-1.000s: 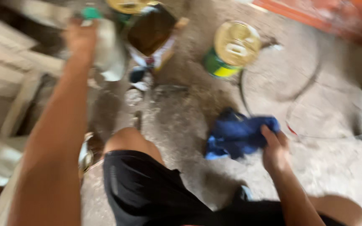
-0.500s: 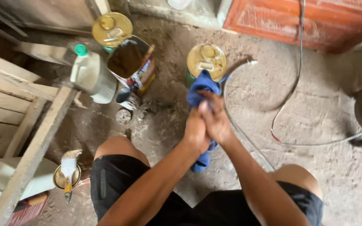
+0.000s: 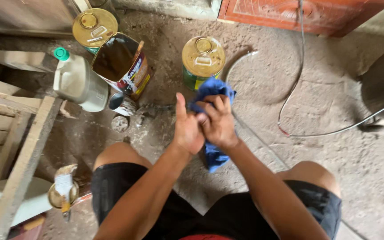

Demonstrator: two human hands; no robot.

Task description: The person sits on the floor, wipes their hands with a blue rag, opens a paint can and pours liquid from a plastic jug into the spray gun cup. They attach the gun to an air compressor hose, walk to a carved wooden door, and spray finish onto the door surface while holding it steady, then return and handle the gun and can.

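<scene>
Two hands: both meet at a blue cloth (image 3: 213, 153), held out in front of the knees over the dirt floor (image 3: 334, 111).
Left hand (image 3: 187, 129): fingers held straight and together, thumb pointing up, palm pressed flat against the cloth and the other hand; it does not curl round anything.
Right hand (image 3: 218, 122): fingers folded over the cloth, gripping it against the left palm.
Blue cloth: bunched between the two hands; one end sticks up above the right hand's knuckles, the other hangs down below the wrists.
Green can with gold lid (image 3: 203, 62): landmark; stands upright on the floor just beyond the hands, and the cloth's upper end overlaps its lower edge in this view. Whether they touch I cannot tell.
Open can (image 3: 121, 64): left of the green can, tilted, with dark liquid inside.
Second gold-lidded can (image 3: 95, 27): behind the open can, farther left of the green can.
White jug with green cap (image 3: 77, 80): well left of the green can, beside the open can.
Small tin (image 3: 122, 104): left and nearer than the green can, lying on its side below the open can.
Cable (image 3: 298, 75): loops over the floor right of the green can.
Wooden frame (image 3: 18, 146): far left of the green can.
</scene>
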